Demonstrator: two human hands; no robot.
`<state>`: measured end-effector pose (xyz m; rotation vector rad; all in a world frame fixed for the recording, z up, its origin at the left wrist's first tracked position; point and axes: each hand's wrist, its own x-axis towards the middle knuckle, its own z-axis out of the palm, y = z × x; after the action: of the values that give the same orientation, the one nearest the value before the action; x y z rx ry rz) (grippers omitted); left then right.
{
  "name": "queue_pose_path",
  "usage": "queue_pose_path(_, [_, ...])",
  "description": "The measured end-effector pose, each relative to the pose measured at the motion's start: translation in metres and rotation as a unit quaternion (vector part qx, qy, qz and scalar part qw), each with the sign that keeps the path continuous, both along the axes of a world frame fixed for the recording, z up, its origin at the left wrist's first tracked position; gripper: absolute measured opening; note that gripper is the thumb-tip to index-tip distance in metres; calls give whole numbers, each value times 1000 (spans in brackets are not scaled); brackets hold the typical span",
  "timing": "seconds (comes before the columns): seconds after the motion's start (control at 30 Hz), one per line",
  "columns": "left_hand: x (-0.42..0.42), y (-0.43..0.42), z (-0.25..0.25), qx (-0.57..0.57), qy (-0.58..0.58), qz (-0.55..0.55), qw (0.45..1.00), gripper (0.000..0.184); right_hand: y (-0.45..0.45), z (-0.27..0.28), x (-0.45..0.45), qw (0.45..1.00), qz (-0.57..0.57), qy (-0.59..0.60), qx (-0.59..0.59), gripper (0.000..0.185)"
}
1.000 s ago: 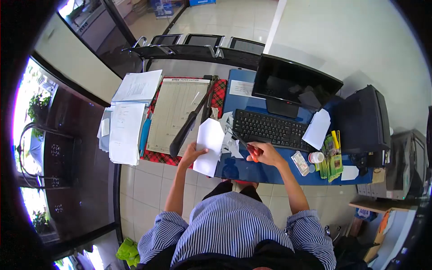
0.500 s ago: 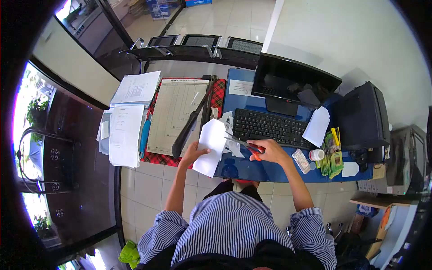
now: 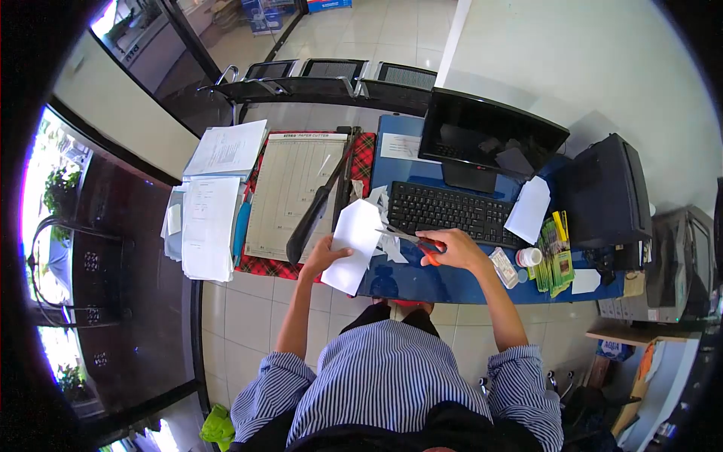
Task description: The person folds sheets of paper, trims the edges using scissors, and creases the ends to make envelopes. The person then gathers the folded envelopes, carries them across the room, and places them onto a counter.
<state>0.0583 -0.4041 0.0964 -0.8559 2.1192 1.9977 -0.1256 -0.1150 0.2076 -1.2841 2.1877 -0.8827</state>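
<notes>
My left hand (image 3: 325, 256) grips a white paper piece (image 3: 352, 252) by its left edge, thumb on top. The upper end of this paper has slanted corners. In my right hand (image 3: 456, 250) is a pair of scissors (image 3: 432, 247) with orange and black handles, fingers wrapped round them. The blades point left and reach the right edge of the paper near its top; whether they are cutting into it I cannot tell. White paper scraps (image 3: 393, 247) lie on the blue desk just behind the scissors, partly hidden by the paper.
Left of the paper, a paper cutter (image 3: 290, 196) with a black handle rests on red plaid cloth. Stacked documents (image 3: 208, 226) lie further left. Behind my right hand are a keyboard (image 3: 444, 211) and monitor (image 3: 493, 135). To the right stand a small white bottle (image 3: 529, 257) and green packets (image 3: 556, 264).
My right hand and the scissors have shifted slightly, with the handles looking a little further apart. The paper stays in my left hand in nearly the same place.
</notes>
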Motion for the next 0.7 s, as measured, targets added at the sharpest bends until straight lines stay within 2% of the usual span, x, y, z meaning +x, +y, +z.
queue_pose_path(0.3, [-9,9,20,5,19,-43,999,45,1,9,-3,999,10,27,45,56])
queue_pose_path(0.43, [-13,15,23,23,11,-50,998,44,6,12,-7,993,-5,120,23,56])
queue_pose_path(0.63, [-18,12,17,4,26,-74,997,41,13,25,-14,988,13,133,76,57])
queue_pose_path(0.7, [-21,12,15,-5,25,-86,996,40,13,31,-17,990,31,94,99,59])
